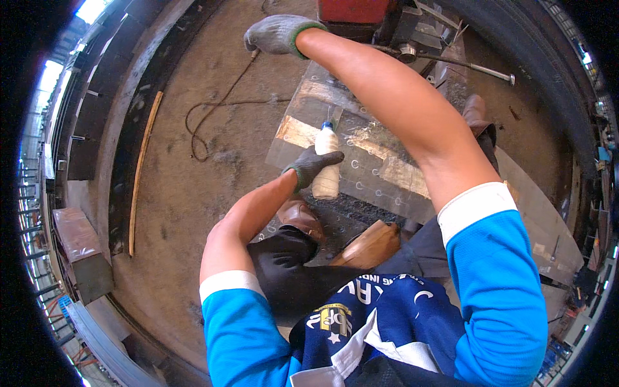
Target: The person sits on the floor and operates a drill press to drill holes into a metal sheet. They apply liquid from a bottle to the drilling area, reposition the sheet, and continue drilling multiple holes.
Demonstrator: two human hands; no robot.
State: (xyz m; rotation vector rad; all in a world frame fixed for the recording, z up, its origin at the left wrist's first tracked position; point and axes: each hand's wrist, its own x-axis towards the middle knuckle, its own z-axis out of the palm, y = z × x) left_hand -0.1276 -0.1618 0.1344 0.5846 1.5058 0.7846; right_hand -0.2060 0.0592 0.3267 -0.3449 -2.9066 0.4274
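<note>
Left hand point(311, 165), gloved, grip closed around white bottle point(326, 166) above metal plate point(361, 161); right hand point(276, 33) gloved, reaching away, grip loosely open, empty.

I find the dirt floor point(187, 193) left of the metal sheet point(361, 161) open, crossed only by a dark cable point(213, 109) and bordered by a wooden strip point(143, 168). On the sheet, a white bottle point(326, 164) stands in my left hand point(309, 164). Beyond the sheet's far edge, a red machine point(354, 9) and a steel rod point(477, 66) block passage. My right arm point(400, 103) spans the sheet overhead.
</note>
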